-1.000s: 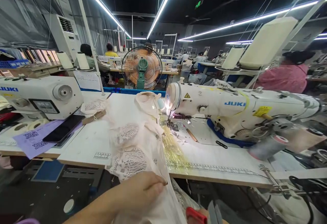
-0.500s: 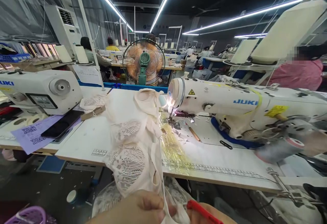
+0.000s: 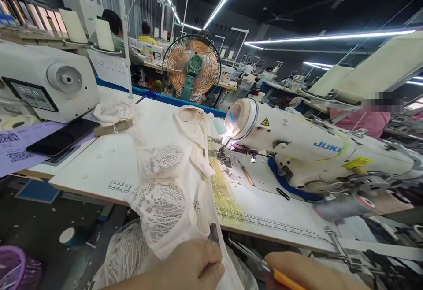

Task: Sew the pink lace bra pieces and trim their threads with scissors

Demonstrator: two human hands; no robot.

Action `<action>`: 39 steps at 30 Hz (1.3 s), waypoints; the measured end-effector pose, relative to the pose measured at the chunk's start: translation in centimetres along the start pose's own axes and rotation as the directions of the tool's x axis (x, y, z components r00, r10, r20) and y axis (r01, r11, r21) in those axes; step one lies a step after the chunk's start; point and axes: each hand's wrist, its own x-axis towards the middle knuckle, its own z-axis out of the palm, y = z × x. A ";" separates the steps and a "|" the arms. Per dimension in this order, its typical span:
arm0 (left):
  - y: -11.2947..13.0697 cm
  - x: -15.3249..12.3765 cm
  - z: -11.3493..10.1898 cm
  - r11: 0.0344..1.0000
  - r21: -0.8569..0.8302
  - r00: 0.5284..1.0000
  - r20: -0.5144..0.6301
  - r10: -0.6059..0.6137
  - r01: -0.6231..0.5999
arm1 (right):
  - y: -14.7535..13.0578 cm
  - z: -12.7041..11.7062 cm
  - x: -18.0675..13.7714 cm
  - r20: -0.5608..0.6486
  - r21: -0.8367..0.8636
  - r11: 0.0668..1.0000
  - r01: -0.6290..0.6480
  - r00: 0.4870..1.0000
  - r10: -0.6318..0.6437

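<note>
My left hand (image 3: pixel 190 265) is closed at the bottom edge, pinching the cream lace garment (image 3: pixel 165 184) that trails from the white sewing table (image 3: pixel 109 166) down over its front edge. My right hand (image 3: pixel 307 272) is closed on small thread snips (image 3: pixel 254 257) with an orange-red handle, their metal blades pointing left toward the fabric strap by my left fingers. The garment chain runs back to the needle of the white JUKI sewing machine (image 3: pixel 297 142), whose lamp is lit.
A second sewing machine (image 3: pixel 42 80) stands at the left with a black phone (image 3: pixel 62 136) and purple papers (image 3: pixel 16 146) beside it. An orange fan (image 3: pixel 191 67) stands behind the table. A bag of lace pieces (image 3: pixel 122 254) hangs below. Other people work at the back.
The view has tilted and shifted left. My right hand has come up with the snips, blades now showing near the strap. My left hand keeps its pinch on the garment.
</note>
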 end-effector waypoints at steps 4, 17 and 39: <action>-0.7 -0.3 0.6 0.999 -0.013 0.998 -0.041 0.037 -0.038 | -1.2 -3.5 1.8 0.253 -0.124 0.992 0.003 0.967 0.028; -0.2 -1.1 -0.3 0.998 0.059 0.998 -0.064 -0.024 0.028 | -2.0 -6.1 5.3 0.380 -0.150 0.988 0.031 0.925 0.029; -1.0 -2.0 -0.3 0.988 0.084 0.961 -0.234 0.146 -0.130 | -1.2 -3.1 5.2 -0.013 0.192 0.976 0.101 0.995 -0.100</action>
